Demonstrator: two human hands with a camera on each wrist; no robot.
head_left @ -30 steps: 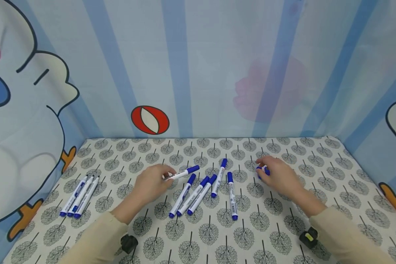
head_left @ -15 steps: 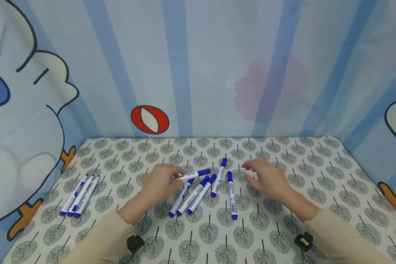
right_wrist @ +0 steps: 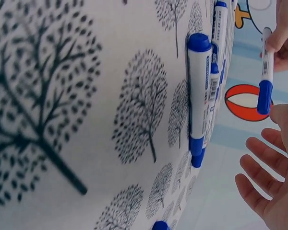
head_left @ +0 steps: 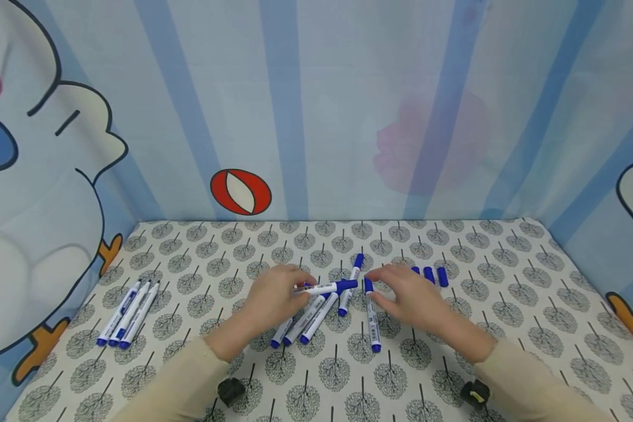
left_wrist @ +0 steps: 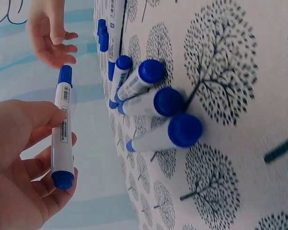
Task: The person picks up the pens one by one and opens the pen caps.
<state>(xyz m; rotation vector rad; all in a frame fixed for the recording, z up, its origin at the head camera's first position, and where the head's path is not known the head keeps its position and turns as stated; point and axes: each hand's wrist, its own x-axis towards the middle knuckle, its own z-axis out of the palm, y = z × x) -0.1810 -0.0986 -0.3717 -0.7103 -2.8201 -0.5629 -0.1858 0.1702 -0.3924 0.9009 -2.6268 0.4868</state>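
Note:
My left hand (head_left: pixel 275 300) pinches a white marker (head_left: pixel 322 289) with a blue cap, held level above the table, its cap pointing right. In the left wrist view the thumb lies along the barrel of this marker (left_wrist: pixel 62 115), fingers behind it. Facing the capped end is my right hand (head_left: pixel 414 300), fingers spread and holding nothing. The right wrist view has its thumb close to the blue cap (right_wrist: pixel 264 98); whether they touch I cannot tell. Below the hands lie several capped markers, including a slanted marker (head_left: pixel 317 319) and one marker (head_left: pixel 372 322) under the right fingers.
Three uncapped markers (head_left: pixel 129 316) lie side by side at the left, dark tips pointing away. Blue loose caps (head_left: pixel 429 275) stand in a row beyond the right hand. A tree-print cloth (head_left: pixel 332 375) covers the table, with a striped curtain (head_left: pixel 337 117) behind it.
The right hand has left a blue cap in the row at the right and moved left. My left hand has carried its marker rightward, so the cap now nears the right fingers.

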